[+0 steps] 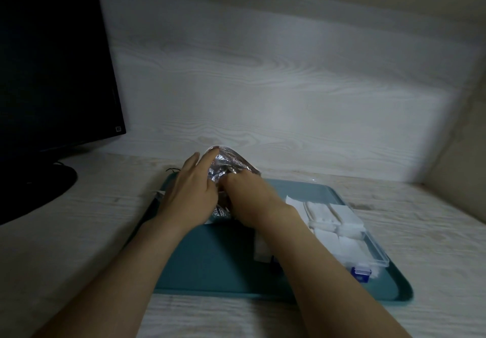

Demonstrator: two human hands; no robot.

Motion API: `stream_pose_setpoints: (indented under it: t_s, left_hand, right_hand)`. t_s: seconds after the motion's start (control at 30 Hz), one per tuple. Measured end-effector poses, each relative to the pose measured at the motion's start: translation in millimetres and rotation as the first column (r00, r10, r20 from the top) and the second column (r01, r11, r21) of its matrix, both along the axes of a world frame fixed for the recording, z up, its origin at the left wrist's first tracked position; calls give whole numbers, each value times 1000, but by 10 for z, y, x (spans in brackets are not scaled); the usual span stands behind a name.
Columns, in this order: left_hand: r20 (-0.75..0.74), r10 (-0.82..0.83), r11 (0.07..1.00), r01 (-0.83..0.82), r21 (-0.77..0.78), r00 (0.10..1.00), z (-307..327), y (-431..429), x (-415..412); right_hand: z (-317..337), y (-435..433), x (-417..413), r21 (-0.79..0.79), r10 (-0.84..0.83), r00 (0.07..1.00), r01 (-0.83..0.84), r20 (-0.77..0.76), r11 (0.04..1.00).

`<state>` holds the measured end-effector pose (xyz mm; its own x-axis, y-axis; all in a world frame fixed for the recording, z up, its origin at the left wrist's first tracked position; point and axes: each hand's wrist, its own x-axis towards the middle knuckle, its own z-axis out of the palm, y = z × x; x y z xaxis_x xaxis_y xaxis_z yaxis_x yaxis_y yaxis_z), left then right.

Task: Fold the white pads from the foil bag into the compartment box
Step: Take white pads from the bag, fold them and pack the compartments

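A pale wood-grain desk [79, 232] fills the view, with a dark monitor [52, 74] standing at ten o'clock. A teal tray [210, 258] lies on the desk from the centre down towards five o'clock. On the tray's four o'clock side sits the clear compartment box [378, 254], lid open, with folded white pads [347, 216] lying in its compartments. The crinkled foil bag [228, 164] stands at the tray's twelve o'clock edge, between both hands. The left hand [189, 195] lies flat against the bag's nine o'clock side, fingers straight, one fingertip on the top rim. The right hand [247, 201] reaches into the bag from three o'clock; its fingers are buried in foil, so I cannot tell what they grip, perhaps a pad. A loose white pad [260, 248] shows beside the right forearm, and a small blue latch [361, 274] sits at the box's near end
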<state>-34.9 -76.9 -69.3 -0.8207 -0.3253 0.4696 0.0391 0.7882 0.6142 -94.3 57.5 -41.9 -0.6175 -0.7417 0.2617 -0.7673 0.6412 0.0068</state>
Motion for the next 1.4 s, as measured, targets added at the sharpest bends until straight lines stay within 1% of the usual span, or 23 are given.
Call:
stream_pose_setpoints:
  t_s: [0.13,0.2,0.3,0.37,0.43,0.57,0.7,0.8,0.87,1.0,1.1,1.13,1.2,1.3,1.33,1.4]
  left_hand:
    - [-23,-22,1000,23,18,999,-19,-25,-23]
    - [-37,-15,1000,16,15,999,-12,-8,-21]
    - [-35,2,1000,-2,20,999,-11,1,-14]
    - [-41,14,1000,-13,24,999,-13,-5,-21]
    - [-73,20,1000,-18,26,997,-21,-15,-41]
    - [-78,15,999,-11,50,997,-30,-12,-43]
    - [-92,10,1000,-8,22,996,-16,24,1]
    - [-174,15,1000,-10,29,985,29,45,25]
    - [-222,0,1000,2,8,975,51,48,41]
    - [-234,-61,998,52,-44,970,22,21,18]
    - [-250,-49,998,38,-48,967,-6,0,-5]
    - [-251,-41,999,32,-41,967,-6,-4,-9]
    - [-235,-24,999,18,-29,972,2,-10,-12]
    - [-202,-4,999,-6,-49,979,0,1,-14]
    - [-193,-3,999,-8,-52,981,1,12,-12]
    - [-200,3,1000,-7,-22,980,14,31,-1]
  right_hand:
    - [4,-9,7,70,13,999,-16,43,997]
    - [15,-6,3,57,-5,999,3,44,998]
    - [17,0,4,9,-53,998,54,-19,999]
    - [7,1,10,-32,-49,996,47,-68,998]
    - [-9,7,5,-83,-31,995,23,-97,996]
    - [16,58,-21,-233,-57,997,42,-56,971]
    - [43,86,-23,-434,-80,996,55,-41,899]
    - [40,90,-43,-525,-59,998,42,-16,850]
    - [54,104,-30,-576,-40,998,54,38,816]
    - [55,119,36,-611,40,994,30,101,791]
    - [26,108,102,-630,145,979,-21,146,776]
    - [10,105,94,-615,159,978,-42,138,787]
    - [-14,102,79,-579,191,979,-116,70,807]
    - [-11,83,44,-553,210,978,-186,-20,812]
    - [-5,84,34,-562,197,980,-175,-22,809]
    - [3,111,18,-592,121,993,-90,12,801]
